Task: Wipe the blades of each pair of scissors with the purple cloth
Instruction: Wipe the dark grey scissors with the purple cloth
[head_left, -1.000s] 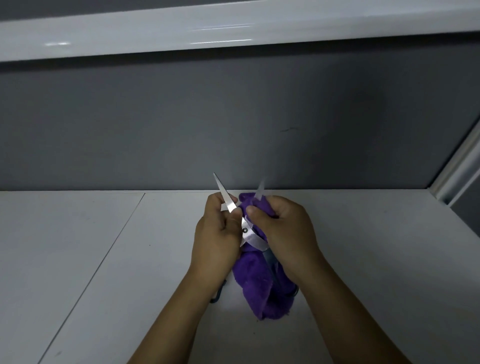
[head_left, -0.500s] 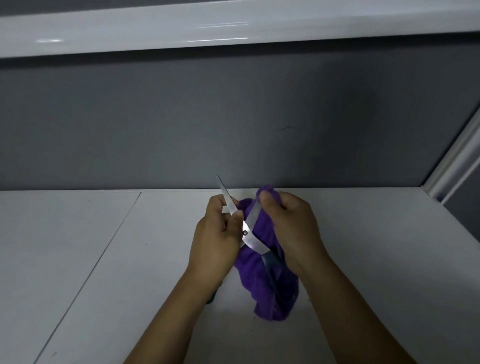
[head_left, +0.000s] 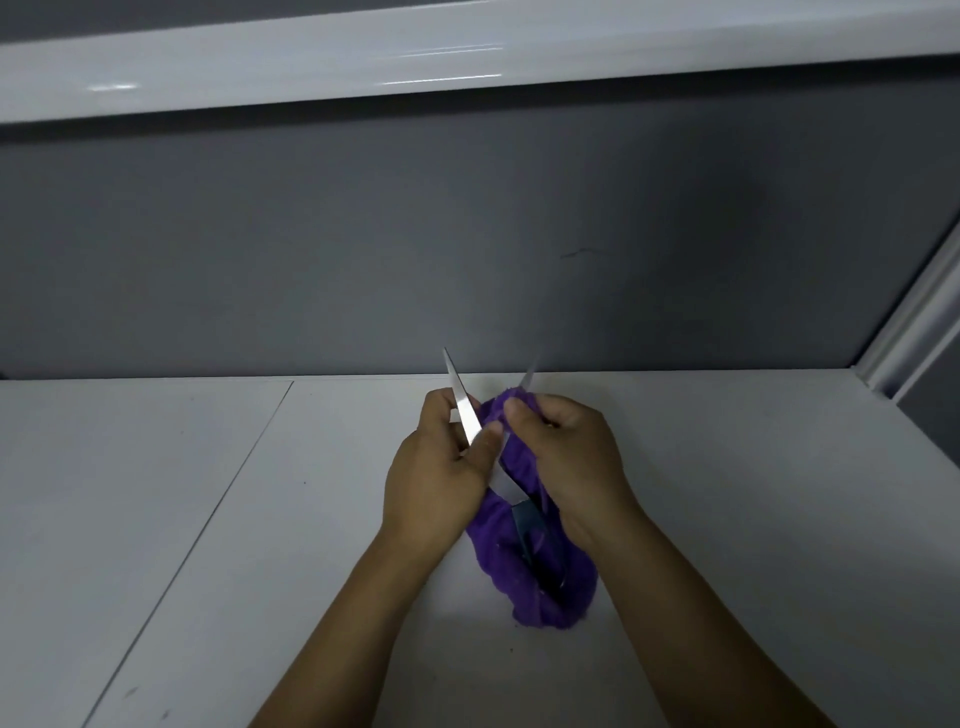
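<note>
A pair of scissors (head_left: 464, 410) with silver blades and a dark blue handle is held above the white table, its blades spread in a V pointing away from me. My left hand (head_left: 441, 467) pinches the left blade between thumb and fingers. My right hand (head_left: 566, 457) grips the purple cloth (head_left: 524, 577) wrapped round the right blade, whose blurred tip shows above the fingers. The rest of the cloth hangs down to the table between my wrists, with the dark handle lying against it.
The white table (head_left: 208, 519) has a seam running diagonally on the left. A grey wall (head_left: 467, 234) stands behind it, with a white shelf (head_left: 467, 52) overhead. A white frame post (head_left: 914, 322) rises at the right.
My right hand, which had slid the cloth up over the right blade's tip, has come back down the blade, so the tip shows again. The left hand holds its blade still.
</note>
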